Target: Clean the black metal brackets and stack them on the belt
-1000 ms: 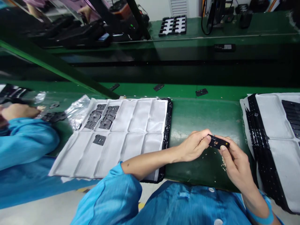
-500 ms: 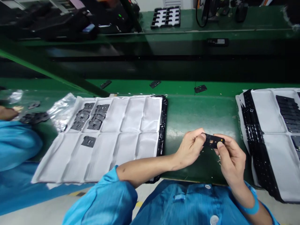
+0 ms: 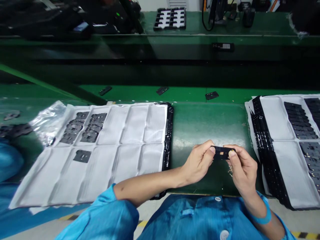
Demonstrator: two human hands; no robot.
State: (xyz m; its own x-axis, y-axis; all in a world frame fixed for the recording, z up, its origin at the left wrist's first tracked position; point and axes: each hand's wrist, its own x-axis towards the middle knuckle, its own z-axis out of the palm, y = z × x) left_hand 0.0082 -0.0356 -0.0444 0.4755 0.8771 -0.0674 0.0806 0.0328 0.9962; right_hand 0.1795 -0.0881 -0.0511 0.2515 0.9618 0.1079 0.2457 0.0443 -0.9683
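Both hands hold one small flat black plastic part (image 3: 221, 152) with cut-out holes, a little above the green bench (image 3: 210, 123). My left hand (image 3: 198, 163) pinches its left end between thumb and fingers. My right hand (image 3: 241, 168) pinches its right end. To the left lies a white padded tray sheet (image 3: 120, 150) on a black tray, with two rows of similar black parts (image 3: 83, 128) in its far-left pockets and a single part (image 3: 82, 156) below them. On the right a second white sheet (image 3: 282, 133) on a stack of black trays carries rows of black parts (image 3: 300, 121).
Three loose black parts (image 3: 212, 95) lie on the green strip behind the bench. A crumpled clear plastic bag (image 3: 47, 120) sits left of the left tray. A co-worker's blue sleeve (image 3: 7, 160) is at the far left. A black tray (image 3: 170, 18) stands on the far bench.
The view has swung right, so the trays sit further left in the picture. Both hands keep their pinch on the black part, now held more level. The co-worker's hand has left view.
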